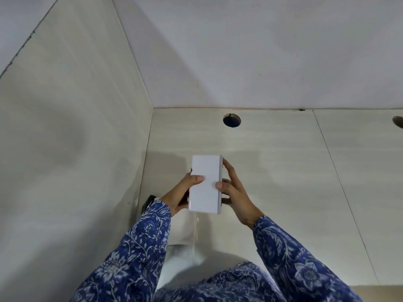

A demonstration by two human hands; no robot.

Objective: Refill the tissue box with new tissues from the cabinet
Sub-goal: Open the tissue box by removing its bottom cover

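A white rectangular tissue box [205,182] is held up in front of the tiled back wall, its plain white face turned toward me. My left hand [180,196] grips its left side with the thumb pressed on the front. My right hand [234,190] grips its right side, thumb on the front and fingers wrapped behind. Both arms wear blue floral sleeves. No tissues and no cabinet are in view.
Pale tiled walls meet in a corner [150,131] to the left of the box. A round hole [231,120] sits in the back wall above it, another at the right edge [398,122]. A white ceramic fixture [181,260] lies below my hands. A small dark object [149,202] sits by the corner.
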